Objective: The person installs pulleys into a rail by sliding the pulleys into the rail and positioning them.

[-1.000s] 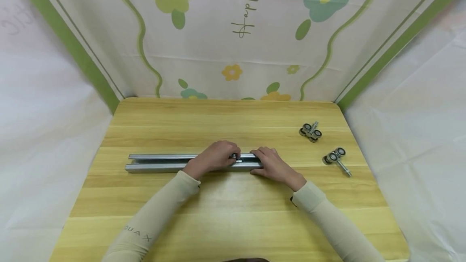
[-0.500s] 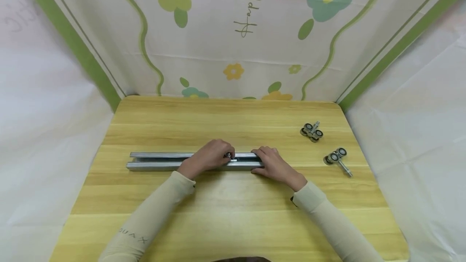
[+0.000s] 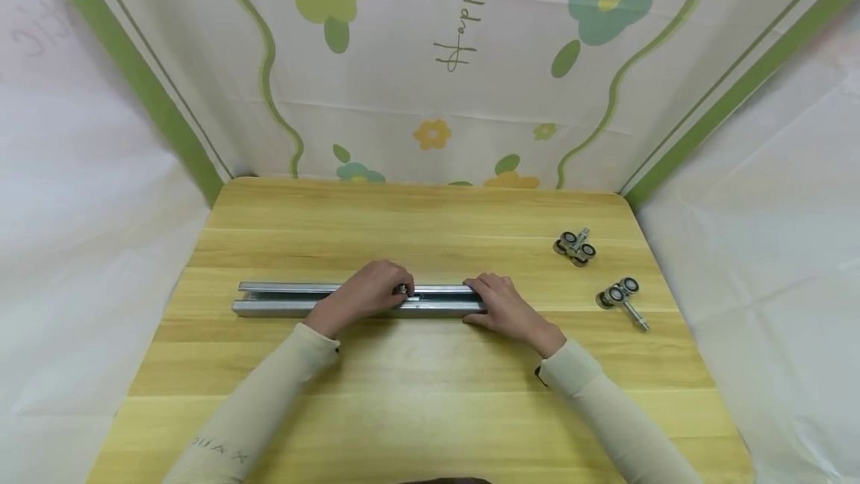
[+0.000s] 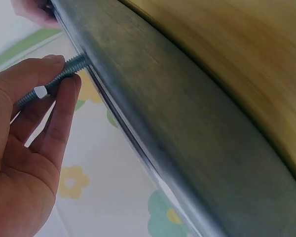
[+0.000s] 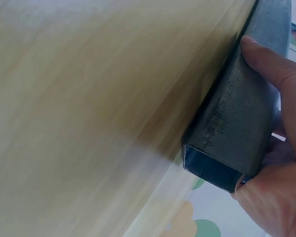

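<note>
A grey metal rail (image 3: 282, 308) with a slot along its top lies across the table. My left hand (image 3: 369, 290) is over its middle and pinches a threaded bolt (image 4: 75, 66) between thumb and fingers. That bolt stands out of the slot and carries a hex nut (image 4: 41, 92); its lower end is hidden inside the rail. Around the rail's right end, my right hand (image 3: 507, 310) grips both sides, its thumb (image 5: 259, 52) along the near wall. The rail's hollow end (image 5: 212, 165) faces the right wrist camera.
Two roller trolleys with threaded bolts lie to the right: one farther back (image 3: 574, 247), one nearer (image 3: 618, 294). The wooden table (image 3: 430, 409) ends at a flowered white cloth (image 3: 403, 95) behind, with white cloth at both sides.
My left hand has slid left along the rail, and the bolt it pinches has moved with it. My right hand holds the same place at the right end.
</note>
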A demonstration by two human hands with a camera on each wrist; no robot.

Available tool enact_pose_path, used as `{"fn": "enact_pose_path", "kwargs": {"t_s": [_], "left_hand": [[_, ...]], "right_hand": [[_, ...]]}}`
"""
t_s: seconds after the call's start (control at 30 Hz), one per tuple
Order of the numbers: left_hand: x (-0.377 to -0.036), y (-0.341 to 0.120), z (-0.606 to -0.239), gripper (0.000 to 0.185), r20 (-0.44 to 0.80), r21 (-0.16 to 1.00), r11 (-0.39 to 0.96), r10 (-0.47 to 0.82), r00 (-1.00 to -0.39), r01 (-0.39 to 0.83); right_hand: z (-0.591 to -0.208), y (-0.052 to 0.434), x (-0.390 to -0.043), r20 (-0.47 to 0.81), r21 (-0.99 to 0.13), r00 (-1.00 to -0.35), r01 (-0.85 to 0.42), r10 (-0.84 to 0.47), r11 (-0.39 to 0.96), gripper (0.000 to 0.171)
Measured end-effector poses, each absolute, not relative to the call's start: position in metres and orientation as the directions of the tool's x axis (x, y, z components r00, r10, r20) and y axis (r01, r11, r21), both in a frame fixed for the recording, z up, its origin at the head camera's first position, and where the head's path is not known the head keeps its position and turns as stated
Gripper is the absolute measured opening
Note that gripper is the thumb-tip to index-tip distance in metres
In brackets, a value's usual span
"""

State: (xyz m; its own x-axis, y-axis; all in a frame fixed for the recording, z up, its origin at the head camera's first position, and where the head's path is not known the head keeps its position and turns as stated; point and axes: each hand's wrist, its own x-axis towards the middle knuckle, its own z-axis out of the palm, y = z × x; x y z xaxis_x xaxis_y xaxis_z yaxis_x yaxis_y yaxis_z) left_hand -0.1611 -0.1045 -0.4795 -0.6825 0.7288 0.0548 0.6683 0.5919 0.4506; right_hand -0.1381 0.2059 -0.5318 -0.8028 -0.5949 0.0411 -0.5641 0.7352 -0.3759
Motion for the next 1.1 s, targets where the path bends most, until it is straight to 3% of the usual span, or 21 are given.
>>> {"fn": "enact_pose_path", "kwargs": {"t_s": [1.1], "left_hand": [[-0.142,-0.185,-0.475,0.011,0.014,0.440,0.723,0.587,-0.810,0.532]], "right_hand": [[-0.534,0.206,-0.138,0.056,-0.378,-0.800,-0.571,-0.597,0.729,0.067]]}}
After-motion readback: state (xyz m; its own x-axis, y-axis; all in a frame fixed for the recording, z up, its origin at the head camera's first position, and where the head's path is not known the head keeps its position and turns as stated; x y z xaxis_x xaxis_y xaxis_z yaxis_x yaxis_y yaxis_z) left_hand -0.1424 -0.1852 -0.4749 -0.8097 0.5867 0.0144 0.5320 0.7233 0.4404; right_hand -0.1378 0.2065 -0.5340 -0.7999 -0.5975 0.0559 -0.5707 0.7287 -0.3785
